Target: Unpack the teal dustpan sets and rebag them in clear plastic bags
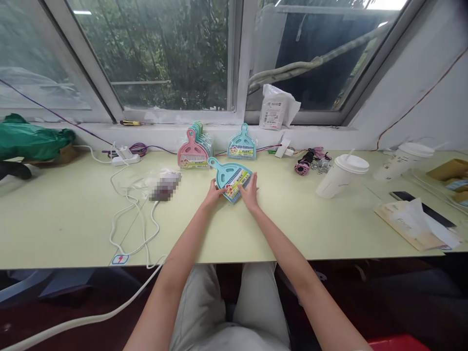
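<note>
Fingers of left hand point(213, 191) and right hand point(250, 193) seemingly grip the teal dustpan point(231, 178); 2 more dustpans behind.

No wording can be read anywhere. The blue dustpan point(231, 178) carries a yellow and green label with print too small to make out, and a sticker point(120, 259) at the tabletop point(73, 224) edge shows a red lightning-bolt sign.

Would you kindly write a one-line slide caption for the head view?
Both hands, left hand and right hand, grip a teal mini dustpan set on a pale green table below a window.
</note>
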Demonstrator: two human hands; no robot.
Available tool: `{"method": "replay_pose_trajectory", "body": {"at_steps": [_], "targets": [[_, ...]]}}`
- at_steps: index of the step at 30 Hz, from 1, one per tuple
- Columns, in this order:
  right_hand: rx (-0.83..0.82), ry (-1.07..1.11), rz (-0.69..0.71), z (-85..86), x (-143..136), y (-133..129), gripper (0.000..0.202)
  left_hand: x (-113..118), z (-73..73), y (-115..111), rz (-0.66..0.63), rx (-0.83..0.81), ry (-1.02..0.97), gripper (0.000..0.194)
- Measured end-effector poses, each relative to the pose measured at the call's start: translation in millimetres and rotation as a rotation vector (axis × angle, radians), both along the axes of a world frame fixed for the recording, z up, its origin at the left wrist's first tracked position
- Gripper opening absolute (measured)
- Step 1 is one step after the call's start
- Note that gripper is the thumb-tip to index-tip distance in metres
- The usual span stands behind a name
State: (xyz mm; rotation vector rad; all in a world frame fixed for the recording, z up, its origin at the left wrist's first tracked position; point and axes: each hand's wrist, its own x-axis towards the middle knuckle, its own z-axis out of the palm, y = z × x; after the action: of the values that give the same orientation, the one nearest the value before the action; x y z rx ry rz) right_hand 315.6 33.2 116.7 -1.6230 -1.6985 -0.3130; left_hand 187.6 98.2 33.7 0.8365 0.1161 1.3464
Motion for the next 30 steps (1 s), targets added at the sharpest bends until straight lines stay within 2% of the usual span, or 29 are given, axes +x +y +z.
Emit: {"method": "replay_pose_trajectory", "body": {"at_steps": [4,6,9,11,14,15,16,17,18,20,22,24,26,28,30], "targets": [[-0.019,0.658,0.150,3.0,10,4,0.103,-2,-1.9,4,0.033,0.027,0.034,0.068],[-0.060,0.856,0.188,6.6,15,4,0.098,-3,-2.5,4,0.041,0.040,0.025,0.066],[-0.240,0.925,0.338,10.5,17,4,0.060,-2,-0.7,-2,0.042,0.061,0.004,0.064],[-0.307,0.911,0.372,11.0,16,3,0.035,-2,2.9,-7,0.044,0.059,0.004,0.063],[-0.260,0.930,0.343,11.3,14,2,0.025,-12,8.1,-10,0.035,0.107,0.069,0.054],[-0.249,0.942,0.347,12.0,14,2,0.025,-21,8.1,-8,0.078,0.149,0.121,0.047],[-0.239,0.953,0.352,13.1,15,1,0.025,-31,6.2,-4,0.172,0.189,0.192,0.039],[-0.229,0.961,0.357,14.5,15,0,0.024,-44,2.1,1,0.318,0.220,0.280,0.032],[-0.221,0.966,0.359,16.0,16,-1,0.024,-59,-4.3,7,0.525,0.221,0.386,0.028],[-0.209,0.972,0.356,19.0,19,-2,0.023,-88,-23.1,20,0.930,0.102,0.635,0.033],[-0.200,0.983,0.350,20.9,22,-2,0.022,-110,-45.6,32,1.108,-0.003,0.856,0.043],[-0.190,1.000,0.353,21.2,24,-1,0.022,-120,-64.3,40,1.114,-0.049,0.988,0.051],[-0.189,1.008,0.366,20.6,25,1,0.023,-117,-73.3,44,1.052,-0.026,1.035,0.054],[-0.193,1.005,0.370,19.7,24,1,0.023,-105,-71.4,43,0.987,0.053,0.989,0.054],[-0.192,0.997,0.363,19.3,24,1,0.023,-89,-61.8,40,0.902,0.131,0.834,0.051]]}}
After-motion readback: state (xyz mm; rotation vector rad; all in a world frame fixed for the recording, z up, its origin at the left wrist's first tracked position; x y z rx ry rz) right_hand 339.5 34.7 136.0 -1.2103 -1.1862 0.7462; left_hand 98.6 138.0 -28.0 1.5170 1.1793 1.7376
